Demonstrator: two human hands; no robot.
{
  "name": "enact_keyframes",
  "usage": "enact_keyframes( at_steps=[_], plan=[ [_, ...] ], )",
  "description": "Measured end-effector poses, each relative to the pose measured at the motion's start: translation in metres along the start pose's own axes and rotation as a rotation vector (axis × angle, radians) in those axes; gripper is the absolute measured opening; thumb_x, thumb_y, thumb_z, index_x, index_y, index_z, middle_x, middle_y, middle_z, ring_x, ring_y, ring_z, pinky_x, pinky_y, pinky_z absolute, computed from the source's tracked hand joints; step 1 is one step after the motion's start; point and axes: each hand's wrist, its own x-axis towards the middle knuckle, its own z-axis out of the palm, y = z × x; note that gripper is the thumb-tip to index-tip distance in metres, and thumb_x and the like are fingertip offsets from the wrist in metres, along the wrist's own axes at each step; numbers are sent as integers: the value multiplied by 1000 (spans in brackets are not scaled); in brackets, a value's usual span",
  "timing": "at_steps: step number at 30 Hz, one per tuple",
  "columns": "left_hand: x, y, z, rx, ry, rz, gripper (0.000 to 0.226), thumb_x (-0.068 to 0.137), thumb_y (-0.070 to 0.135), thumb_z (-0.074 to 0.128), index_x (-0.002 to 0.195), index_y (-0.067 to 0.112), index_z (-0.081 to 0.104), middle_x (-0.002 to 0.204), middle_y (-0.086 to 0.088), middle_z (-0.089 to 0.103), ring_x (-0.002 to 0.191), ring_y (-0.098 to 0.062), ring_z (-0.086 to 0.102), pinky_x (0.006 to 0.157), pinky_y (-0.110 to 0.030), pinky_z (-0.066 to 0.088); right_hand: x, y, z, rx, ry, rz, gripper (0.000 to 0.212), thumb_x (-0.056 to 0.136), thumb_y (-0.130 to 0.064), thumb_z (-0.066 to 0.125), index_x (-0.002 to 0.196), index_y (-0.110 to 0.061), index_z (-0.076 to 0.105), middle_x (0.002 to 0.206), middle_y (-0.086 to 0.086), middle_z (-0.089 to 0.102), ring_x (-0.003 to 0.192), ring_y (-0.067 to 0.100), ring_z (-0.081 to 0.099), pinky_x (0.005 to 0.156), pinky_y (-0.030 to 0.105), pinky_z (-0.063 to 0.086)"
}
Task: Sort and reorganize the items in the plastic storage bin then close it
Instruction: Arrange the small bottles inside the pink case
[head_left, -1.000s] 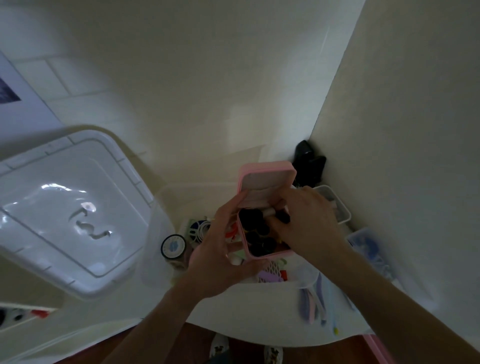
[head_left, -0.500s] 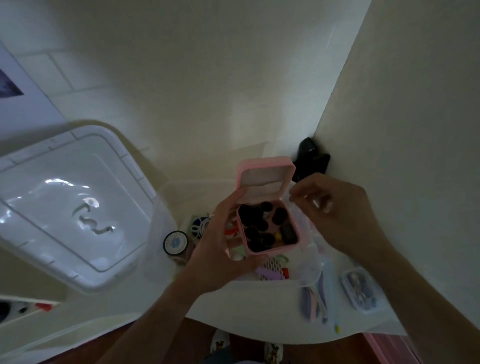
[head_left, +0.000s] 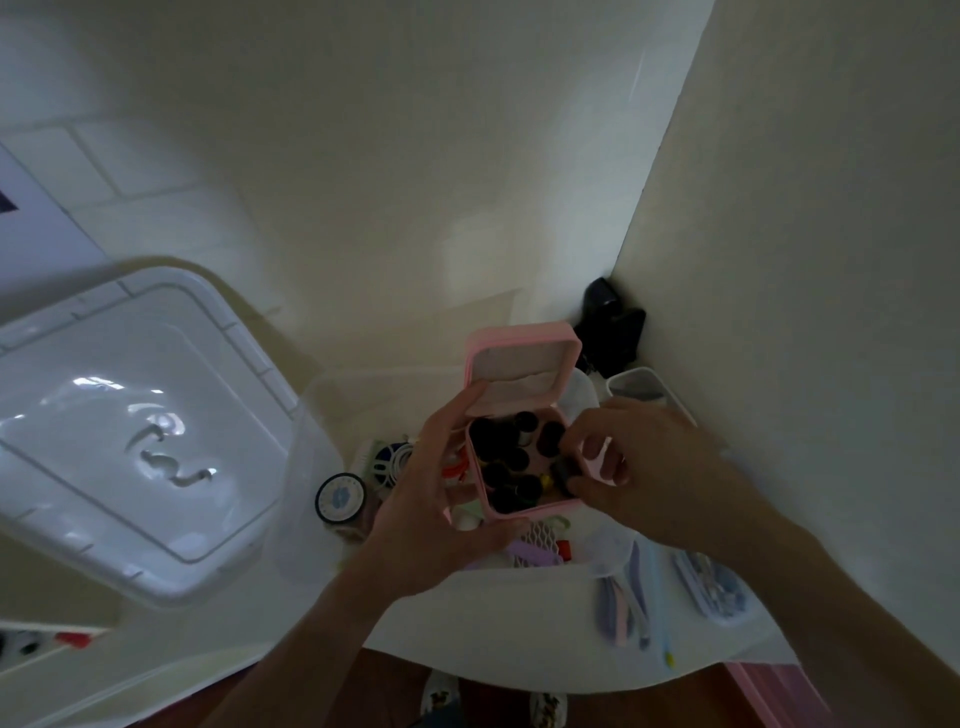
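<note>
White table (head_left: 519, 629): clear bin (head_left: 311, 467), pens (head_left: 623, 603), clear case (head_left: 711, 587) on it; lid (head_left: 130, 431) leans left.

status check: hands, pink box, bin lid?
Left hand grips open pink box from below. Right hand pinches a small pale item at the box's right edge. Bin lid off, lying at left. Nothing blocking.

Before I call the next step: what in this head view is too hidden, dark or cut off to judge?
- Head view: the small dark pieces in the open pink hinged box are too dim to identify.
- What the right hand pinches at the box's right edge: its own fingers cover it.
- The clear plastic storage bin contents: the left hand and box cover most.
- The black object in the corner: too dark.
</note>
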Motion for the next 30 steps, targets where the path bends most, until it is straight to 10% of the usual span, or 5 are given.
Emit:
enact_keyframes(
  at_steps=[22, 26, 30],
  plan=[
    [0, 1, 0, -16, 11, 14, 110, 73, 0, 86, 157, 19, 18, 150, 2, 38, 137, -26, 46, 94, -49, 56, 9, -5, 16, 44, 242, -154, 24, 69, -13, 77, 85, -28, 68, 83, -17, 64, 66, -3, 54, 61, 11, 44],
    [-1, -1, -5, -104, -16, 20, 103, 69, -11, 84, 149, 10, 22, 145, -1, 43, 135, -30, 47, 92, -51, 57, 2, -1, -7, 392, 423, 105, 16, 84, -25, 74, 96, -29, 65, 87, -16, 67, 76, 3, 65, 65, 16, 51],
    [6, -5, -7, -115, -24, 16, 97, 67, -13, 85, 137, 5, 20, 142, -13, 41, 131, -36, 50, 87, -60, 56, 19, 4, -10, 1009, 20, 255, 36, 93, -48, 51, 128, -43, 56, 124, -10, 64, 108, 14, 66, 90, 32, 56]
  ],
)
